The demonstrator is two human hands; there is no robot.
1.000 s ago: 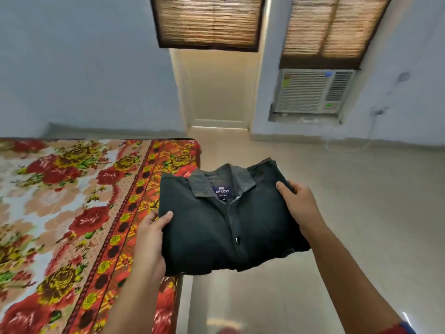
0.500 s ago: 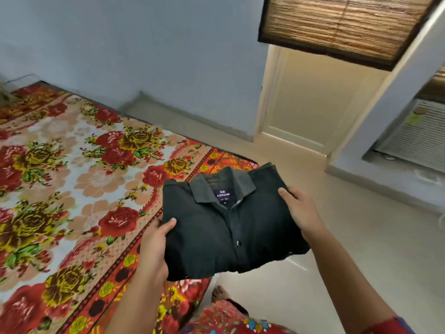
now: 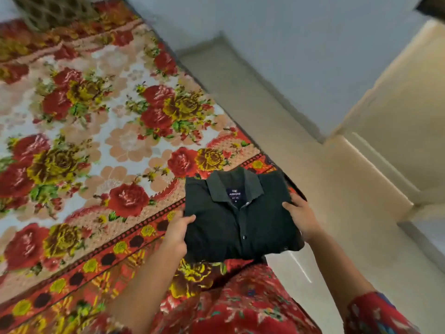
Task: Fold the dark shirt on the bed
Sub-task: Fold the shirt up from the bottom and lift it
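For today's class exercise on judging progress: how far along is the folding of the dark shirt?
Done: the dark shirt is already a compact rectangle, with its collar and label facing up. In hand: the left hand and the right hand hold its side edges, lifted over a corner of the bed. Left: it seems only to need laying flat on the bed.

The dark shirt (image 3: pixel 237 213) has swung left, from mostly above the floor (image 3: pixel 349 225) to the corner of the bed (image 3: pixel 96 145).
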